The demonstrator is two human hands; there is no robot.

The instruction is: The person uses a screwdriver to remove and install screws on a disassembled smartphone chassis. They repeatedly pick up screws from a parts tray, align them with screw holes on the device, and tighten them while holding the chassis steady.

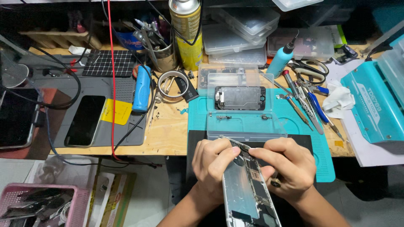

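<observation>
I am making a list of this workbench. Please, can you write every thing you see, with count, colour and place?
opened phone: one, silver, bottom centre, in both hands
clear plastic tray: one, holding a dark screen part, centre
teal mat: one, under the tray
spray can: one, yellow, top centre
teal bottle: one, right of the can
hand tools: several, metal and blue, right
dark phone: one, on the grey mat, left
pink basket: one, bottom left
left hand: fingers on the phone's top
right hand: fingers on the phone's top
</observation>
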